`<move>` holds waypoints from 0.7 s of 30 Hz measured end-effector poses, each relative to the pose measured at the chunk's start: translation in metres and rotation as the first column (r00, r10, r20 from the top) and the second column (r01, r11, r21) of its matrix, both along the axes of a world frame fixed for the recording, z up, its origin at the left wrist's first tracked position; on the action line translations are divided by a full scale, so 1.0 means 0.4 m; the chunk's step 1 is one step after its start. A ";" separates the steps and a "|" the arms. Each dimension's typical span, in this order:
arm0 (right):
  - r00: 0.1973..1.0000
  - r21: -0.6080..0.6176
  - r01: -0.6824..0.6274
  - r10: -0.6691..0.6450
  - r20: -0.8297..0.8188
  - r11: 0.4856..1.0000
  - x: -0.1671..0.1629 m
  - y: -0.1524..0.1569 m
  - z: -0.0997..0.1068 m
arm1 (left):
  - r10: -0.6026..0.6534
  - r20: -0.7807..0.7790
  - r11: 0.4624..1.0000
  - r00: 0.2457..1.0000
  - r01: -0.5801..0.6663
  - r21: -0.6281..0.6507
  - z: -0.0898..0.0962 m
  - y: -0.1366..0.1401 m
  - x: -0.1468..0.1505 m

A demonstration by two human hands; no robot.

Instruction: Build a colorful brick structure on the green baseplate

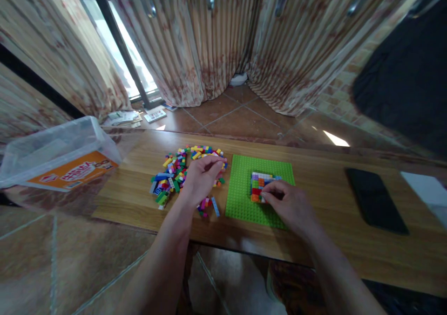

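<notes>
A green studded baseplate [240,208] lies on the wooden table. On it sits a low, multicoloured block of toy building bricks [257,183], partly covered by my right hand [291,205]. That hand's thumb and fingertips pinch together at the block's right front part; whatever is between them is hidden. My left hand [200,177] hovers over the right side of a loose pile of toy bricks [176,166]. Its thumb and forefinger are closed together near the baseplate's left edge, and anything held there is too small to make out. A blue-grey long brick [215,206] lies between pile and baseplate.
A clear plastic box [63,142] with an orange label stands left of the table [314,166]. To the right lie a black phone-like slab [375,201] and white paper [424,189]. Curtains [216,49] hang beyond the tiled floor; a dark draped shape [405,72] is at upper right.
</notes>
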State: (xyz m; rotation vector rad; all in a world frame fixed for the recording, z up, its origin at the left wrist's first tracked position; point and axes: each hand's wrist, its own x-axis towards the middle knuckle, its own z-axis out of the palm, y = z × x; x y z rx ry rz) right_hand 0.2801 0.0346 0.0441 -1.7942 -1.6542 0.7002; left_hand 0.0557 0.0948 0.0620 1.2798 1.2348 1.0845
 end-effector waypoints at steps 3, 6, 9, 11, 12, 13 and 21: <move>0.996 0.054 0.075 -0.072 -0.057 0.996 -0.001 0.001 -0.013 | -0.067 -0.052 0.996 0.996 0.069 0.049 0.017 0.008 -0.045; 0.997 0.216 0.063 -0.052 -0.054 0.974 -0.030 0.001 -0.014 | -0.169 -0.213 0.973 0.962 0.198 0.122 0.021 0.012 -0.078; 0.997 0.348 -0.075 0.076 0.010 0.934 -0.086 0.000 -0.006 | -0.205 -0.331 0.957 0.921 0.260 0.130 0.010 0.013 -0.095; 0.982 0.367 -0.186 0.182 0.046 0.911 -0.129 -0.004 -0.001 | -0.204 -0.361 0.954 0.910 0.267 0.135 0.000 0.013 -0.100; 0.972 0.365 -0.235 0.229 0.060 0.901 -0.151 -0.008 0.000 | -0.202 -0.371 0.954 0.907 0.267 0.134 -0.004 0.012 -0.102; 0.959 0.358 -0.281 0.274 0.071 0.890 -0.171 -0.012 0.000 | -0.205 -0.379 0.955 0.902 0.269 0.125 -0.007 0.011 -0.105; 0.817 0.285 -0.576 0.552 0.166 0.766 -0.272 -0.043 -0.037 | -0.271 -0.505 0.933 0.820 0.352 0.071 -0.007 -0.004 -0.142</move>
